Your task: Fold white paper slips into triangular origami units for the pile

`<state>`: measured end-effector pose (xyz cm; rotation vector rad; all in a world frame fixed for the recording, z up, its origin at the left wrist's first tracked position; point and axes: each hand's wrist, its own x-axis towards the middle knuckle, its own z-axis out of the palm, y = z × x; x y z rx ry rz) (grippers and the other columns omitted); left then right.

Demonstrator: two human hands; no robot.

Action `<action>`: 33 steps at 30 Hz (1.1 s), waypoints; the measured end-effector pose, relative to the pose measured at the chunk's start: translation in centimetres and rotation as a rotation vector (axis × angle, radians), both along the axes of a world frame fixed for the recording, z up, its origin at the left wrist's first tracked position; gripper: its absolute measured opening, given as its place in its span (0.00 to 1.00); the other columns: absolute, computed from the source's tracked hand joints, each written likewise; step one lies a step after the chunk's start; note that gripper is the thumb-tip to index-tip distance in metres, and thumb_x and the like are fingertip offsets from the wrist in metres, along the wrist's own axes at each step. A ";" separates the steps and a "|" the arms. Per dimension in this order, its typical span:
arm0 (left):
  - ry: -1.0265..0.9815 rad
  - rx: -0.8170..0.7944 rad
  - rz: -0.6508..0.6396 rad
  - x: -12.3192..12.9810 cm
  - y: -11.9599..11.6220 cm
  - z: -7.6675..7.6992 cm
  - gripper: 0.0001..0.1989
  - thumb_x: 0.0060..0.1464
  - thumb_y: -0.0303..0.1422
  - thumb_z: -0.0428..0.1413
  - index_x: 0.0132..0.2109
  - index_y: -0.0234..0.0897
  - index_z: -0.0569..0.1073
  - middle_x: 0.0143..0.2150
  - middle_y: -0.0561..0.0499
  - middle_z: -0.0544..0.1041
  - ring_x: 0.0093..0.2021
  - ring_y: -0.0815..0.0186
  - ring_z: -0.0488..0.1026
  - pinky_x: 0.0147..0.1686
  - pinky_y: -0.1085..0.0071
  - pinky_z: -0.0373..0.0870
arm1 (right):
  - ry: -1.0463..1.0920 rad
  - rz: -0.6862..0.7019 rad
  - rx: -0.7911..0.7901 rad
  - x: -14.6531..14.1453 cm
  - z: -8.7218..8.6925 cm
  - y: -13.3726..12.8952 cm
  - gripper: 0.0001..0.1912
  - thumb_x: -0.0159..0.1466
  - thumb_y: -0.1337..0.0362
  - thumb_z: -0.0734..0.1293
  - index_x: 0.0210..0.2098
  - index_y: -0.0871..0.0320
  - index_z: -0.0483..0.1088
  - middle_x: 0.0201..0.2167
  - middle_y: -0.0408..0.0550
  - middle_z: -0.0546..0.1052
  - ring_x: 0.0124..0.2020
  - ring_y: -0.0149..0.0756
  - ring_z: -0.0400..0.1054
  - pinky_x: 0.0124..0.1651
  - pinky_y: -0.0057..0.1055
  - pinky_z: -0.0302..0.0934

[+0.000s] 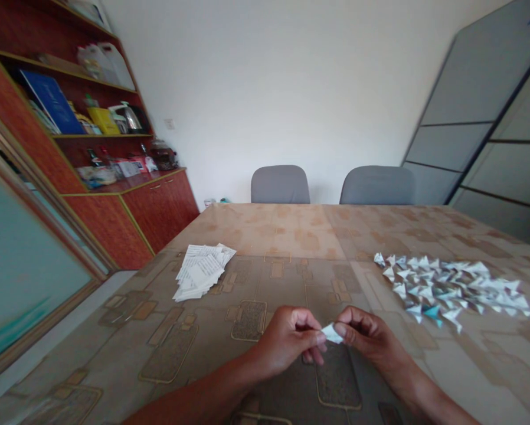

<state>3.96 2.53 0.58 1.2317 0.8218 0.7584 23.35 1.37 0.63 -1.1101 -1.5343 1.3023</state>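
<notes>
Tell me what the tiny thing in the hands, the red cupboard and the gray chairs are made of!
The tiny thing looks like matt paper: it's thin, with crisp edges. The red cupboard seems wooden, slightly shiny, with mottled grain. The gray chairs have dull, shineless backs, so maybe cloth, but plastic could fit.

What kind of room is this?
Likely a home dining room or small meeting room: a long table under a brown patterned cover, two grey rounded-back chairs against the white wall, and a reddish-brown wooden shelf cabinet holding a silver kettle.
</notes>
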 end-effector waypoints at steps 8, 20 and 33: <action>-0.040 0.035 0.201 -0.3 0.8 -0.4 0.18 0.45 0.43 0.64 0.31 0.31 0.72 0.24 0.51 0.75 0.21 0.70 0.72 0.23 0.75 0.65 | -0.283 -0.156 0.409 -0.3 0.5 -0.8 0.12 0.64 0.61 0.65 0.25 0.57 0.68 0.21 0.42 0.70 0.25 0.32 0.66 0.28 0.26 0.59; -0.249 -0.089 0.250 1.2 -1.3 0.8 0.18 0.46 0.43 0.65 0.33 0.28 0.77 0.28 0.45 0.79 0.29 0.65 0.77 0.30 0.74 0.68 | -0.609 -0.083 0.970 -0.3 1.1 -2.0 0.07 0.67 0.70 0.63 0.38 0.56 0.73 0.31 0.48 0.76 0.32 0.37 0.69 0.35 0.31 0.64; -0.061 -0.146 0.225 1.5 -1.3 -0.3 0.18 0.37 0.40 0.67 0.26 0.34 0.68 0.23 0.50 0.76 0.21 0.71 0.70 0.23 0.76 0.62 | -0.331 -0.154 0.685 -0.1 0.9 -0.7 0.05 0.64 0.68 0.65 0.37 0.54 0.73 0.31 0.45 0.76 0.34 0.36 0.72 0.36 0.28 0.67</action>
